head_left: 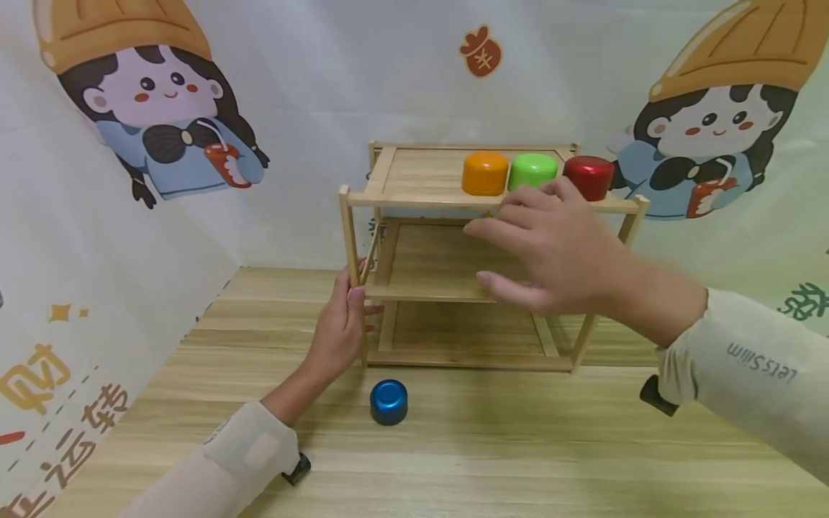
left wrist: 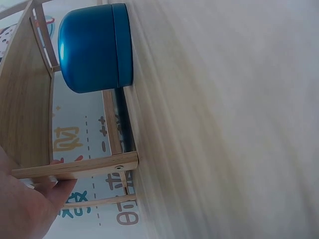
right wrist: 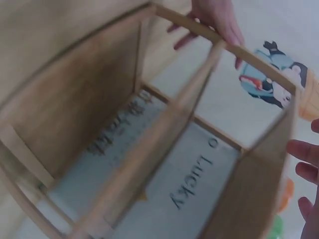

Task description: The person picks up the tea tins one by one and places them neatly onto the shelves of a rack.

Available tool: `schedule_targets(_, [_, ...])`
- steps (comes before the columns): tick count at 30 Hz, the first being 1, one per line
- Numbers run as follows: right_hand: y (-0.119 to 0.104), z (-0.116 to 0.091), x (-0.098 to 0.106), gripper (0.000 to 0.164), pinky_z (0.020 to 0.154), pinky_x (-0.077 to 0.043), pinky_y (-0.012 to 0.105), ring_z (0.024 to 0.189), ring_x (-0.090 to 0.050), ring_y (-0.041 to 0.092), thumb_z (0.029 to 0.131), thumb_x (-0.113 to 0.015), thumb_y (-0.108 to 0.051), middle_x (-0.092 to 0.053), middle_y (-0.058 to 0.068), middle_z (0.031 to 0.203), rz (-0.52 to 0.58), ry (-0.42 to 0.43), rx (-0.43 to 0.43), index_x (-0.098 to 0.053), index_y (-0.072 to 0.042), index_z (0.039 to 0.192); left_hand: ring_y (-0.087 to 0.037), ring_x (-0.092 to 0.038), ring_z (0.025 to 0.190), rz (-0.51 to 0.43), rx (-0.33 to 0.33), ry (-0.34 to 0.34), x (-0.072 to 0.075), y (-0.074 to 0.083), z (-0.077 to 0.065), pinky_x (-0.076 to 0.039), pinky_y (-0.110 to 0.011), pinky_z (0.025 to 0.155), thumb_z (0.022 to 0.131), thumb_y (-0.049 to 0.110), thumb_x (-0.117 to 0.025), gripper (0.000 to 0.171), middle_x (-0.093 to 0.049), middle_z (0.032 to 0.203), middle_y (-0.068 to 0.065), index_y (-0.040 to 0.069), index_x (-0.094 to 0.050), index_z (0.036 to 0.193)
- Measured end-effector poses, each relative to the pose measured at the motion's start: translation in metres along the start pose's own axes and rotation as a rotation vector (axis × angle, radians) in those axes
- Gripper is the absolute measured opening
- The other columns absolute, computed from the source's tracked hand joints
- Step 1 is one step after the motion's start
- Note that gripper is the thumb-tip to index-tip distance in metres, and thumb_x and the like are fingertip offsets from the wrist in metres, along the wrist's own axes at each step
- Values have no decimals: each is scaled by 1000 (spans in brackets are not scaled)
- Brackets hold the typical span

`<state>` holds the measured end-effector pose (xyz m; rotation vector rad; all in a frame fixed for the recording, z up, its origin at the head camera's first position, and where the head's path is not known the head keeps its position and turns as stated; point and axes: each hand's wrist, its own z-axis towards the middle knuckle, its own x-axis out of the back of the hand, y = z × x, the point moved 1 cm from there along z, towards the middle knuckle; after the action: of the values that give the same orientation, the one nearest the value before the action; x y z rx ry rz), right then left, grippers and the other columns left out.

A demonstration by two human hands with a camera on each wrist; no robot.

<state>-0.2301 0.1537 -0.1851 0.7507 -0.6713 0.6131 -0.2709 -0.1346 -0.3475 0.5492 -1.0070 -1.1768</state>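
A three-tier wooden shelf (head_left: 421, 169) stands on the table, and my left hand (head_left: 340, 324) grips its front left post, thumb in front. The left wrist view shows part of that hand (left wrist: 25, 209) at the post. On the top tier, an orange canister (head_left: 485, 174), a green canister (head_left: 533, 170) and a red canister (head_left: 589, 178) sit in a row. My right hand (head_left: 557, 244) hovers before the top tier's front edge, fingers spread, holding nothing; it overlaps the green canister's lower part. A blue canister (head_left: 389, 403) rests on the table before the shelf's left end.
The middle tier (head_left: 440, 259) and bottom tier (head_left: 466, 327) lie below. A printed cloth backdrop (head_left: 311, 122) hangs behind the shelf and along the left. The wooden table (head_left: 492, 446) extends in front.
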Motion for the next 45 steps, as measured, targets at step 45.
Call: schedule_targets(45, [-101,-33,-152,51,82,-50,47,96,-61,20,91,-54,-60,-73,-4,96,7,-55,61,-71,-25,124,-42,-73,105,26,-36,-6,0,-35,7,-65,-52,72,114,30,-29,47,-42,156,-18,25,-24,160])
